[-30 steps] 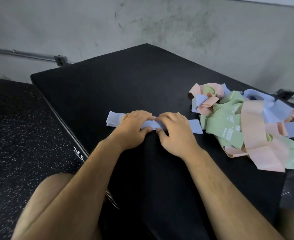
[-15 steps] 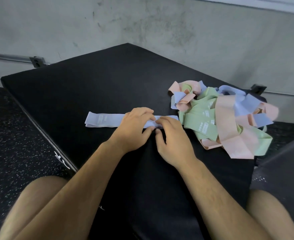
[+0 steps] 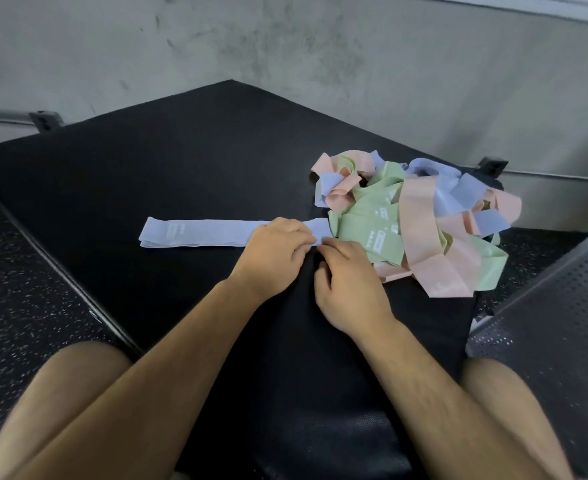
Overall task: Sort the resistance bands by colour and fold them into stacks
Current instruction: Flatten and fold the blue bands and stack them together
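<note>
A light blue resistance band (image 3: 199, 233) lies flat across the black padded box (image 3: 167, 161), stretched left to right. My left hand (image 3: 275, 258) presses down on its right part, fingers curled over it. Beside it, my right hand (image 3: 348, 285) pinches the band's near edge at its right end, fingertips touching those of the left hand. Just right of the hands sits a tangled pile of green, pink and blue bands (image 3: 420, 220), touching the flat band's right end.
The box's left edge drops to a speckled rubber floor (image 3: 22, 278). A perforated grey metal surface (image 3: 555, 320) stands at the right. A concrete wall (image 3: 320, 57) with a conduit rail runs behind. My bare knees frame the box's near end.
Both hands have slid right along the blue band toward its right end, leaving more of its left part uncovered. The view has shifted left, so the pile sits closer to the hands.
</note>
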